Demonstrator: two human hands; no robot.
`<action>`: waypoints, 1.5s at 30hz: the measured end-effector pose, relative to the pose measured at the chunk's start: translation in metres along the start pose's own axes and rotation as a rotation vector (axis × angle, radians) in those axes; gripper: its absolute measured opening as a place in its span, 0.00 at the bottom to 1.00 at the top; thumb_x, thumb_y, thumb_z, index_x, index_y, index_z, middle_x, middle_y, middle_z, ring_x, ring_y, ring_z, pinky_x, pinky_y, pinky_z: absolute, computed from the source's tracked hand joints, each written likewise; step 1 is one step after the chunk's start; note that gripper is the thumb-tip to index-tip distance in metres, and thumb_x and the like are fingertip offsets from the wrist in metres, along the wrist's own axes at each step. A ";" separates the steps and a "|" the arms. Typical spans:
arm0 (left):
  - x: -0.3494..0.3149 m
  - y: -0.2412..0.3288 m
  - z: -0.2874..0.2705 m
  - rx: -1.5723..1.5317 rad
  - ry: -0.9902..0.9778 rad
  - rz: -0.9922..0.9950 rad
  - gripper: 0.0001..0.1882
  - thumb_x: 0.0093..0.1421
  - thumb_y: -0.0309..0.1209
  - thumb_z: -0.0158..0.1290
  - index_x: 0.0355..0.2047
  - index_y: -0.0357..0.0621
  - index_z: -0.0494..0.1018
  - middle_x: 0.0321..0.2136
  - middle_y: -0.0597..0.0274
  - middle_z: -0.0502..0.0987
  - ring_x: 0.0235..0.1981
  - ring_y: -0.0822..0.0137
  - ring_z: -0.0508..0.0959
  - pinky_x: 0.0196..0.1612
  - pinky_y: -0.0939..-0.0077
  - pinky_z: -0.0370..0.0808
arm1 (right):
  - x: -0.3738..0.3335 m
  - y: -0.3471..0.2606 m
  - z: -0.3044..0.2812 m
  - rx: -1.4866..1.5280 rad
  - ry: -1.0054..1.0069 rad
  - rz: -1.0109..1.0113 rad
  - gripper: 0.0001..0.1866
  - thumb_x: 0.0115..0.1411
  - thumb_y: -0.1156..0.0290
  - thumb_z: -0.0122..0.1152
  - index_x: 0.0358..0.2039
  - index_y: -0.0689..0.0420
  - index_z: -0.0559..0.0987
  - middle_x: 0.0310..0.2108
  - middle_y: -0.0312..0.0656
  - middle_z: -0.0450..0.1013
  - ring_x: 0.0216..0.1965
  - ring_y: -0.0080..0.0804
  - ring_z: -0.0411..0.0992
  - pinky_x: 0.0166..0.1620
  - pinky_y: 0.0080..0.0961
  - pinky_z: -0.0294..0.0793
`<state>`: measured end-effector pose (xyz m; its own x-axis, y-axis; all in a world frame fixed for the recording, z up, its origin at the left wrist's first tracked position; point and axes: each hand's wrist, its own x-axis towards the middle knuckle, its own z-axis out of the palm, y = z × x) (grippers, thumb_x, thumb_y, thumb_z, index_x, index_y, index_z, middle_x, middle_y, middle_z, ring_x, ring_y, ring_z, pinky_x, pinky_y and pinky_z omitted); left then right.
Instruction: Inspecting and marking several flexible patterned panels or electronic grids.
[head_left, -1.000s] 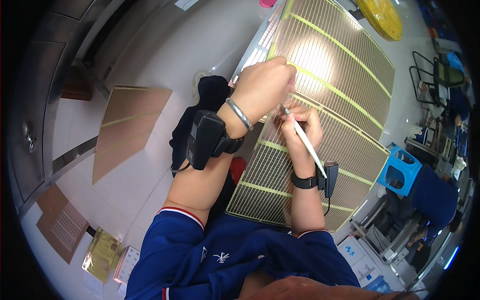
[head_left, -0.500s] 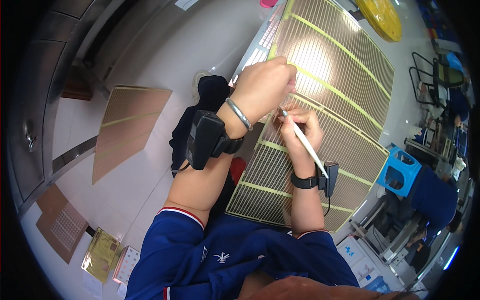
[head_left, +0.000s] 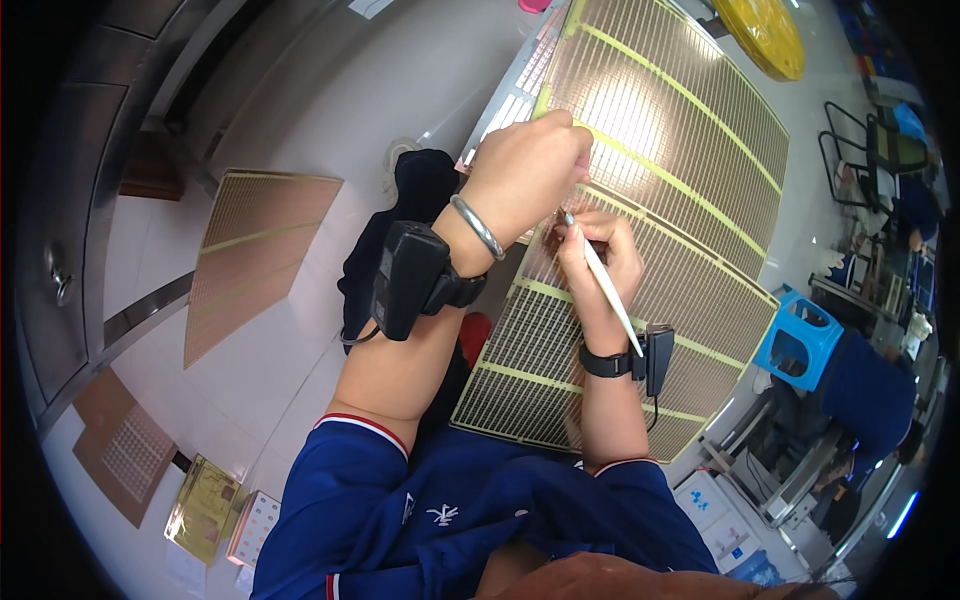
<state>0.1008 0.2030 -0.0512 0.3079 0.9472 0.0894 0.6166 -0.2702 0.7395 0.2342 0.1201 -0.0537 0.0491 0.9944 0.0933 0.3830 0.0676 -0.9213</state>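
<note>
Right hand (head_left: 598,262): grip pinched on a thin white pen-shaped stick (head_left: 606,296), tip set against the large brown grid panel with pale yellow-green bars (head_left: 680,190), shaft slanting back over the wrist. Black band with a small black box (head_left: 640,358) strapped around the right wrist.

Left hand (head_left: 525,172): grip curled closed above the same spot on the panel, just beside the right fingers; contents of the pinch hidden, contact with the panel not determinable. Silver bangle (head_left: 478,226) and a black box-shaped wrist device (head_left: 408,278) worn on the left forearm.

Panel lying tilted across the lap, near edge over the blue sleeves (head_left: 440,500), far end toward the upper right.

On the pale floor (head_left: 300,130): a second, smaller brown grid panel (head_left: 255,250) at left, well apart from the hands. Blue plastic stool (head_left: 795,340) beside the large panel's right edge. Yellow round disc (head_left: 765,35) beyond the far end.
</note>
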 end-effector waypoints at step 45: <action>0.001 0.003 -0.012 -0.150 -0.046 0.008 0.06 0.50 0.29 0.58 0.25 0.40 0.75 0.23 0.60 0.72 0.24 0.65 0.73 0.30 0.73 0.70 | 0.021 0.002 -0.052 -0.026 0.328 -0.203 0.09 0.63 0.70 0.48 0.40 0.62 0.70 0.37 0.47 0.74 0.33 0.28 0.72 0.41 0.28 0.72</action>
<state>0.0940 0.2053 -0.0410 0.3473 0.9353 0.0670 0.4999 -0.2452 0.8306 0.2843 0.1366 -0.0344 0.2603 0.8820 0.3930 0.4388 0.2545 -0.8618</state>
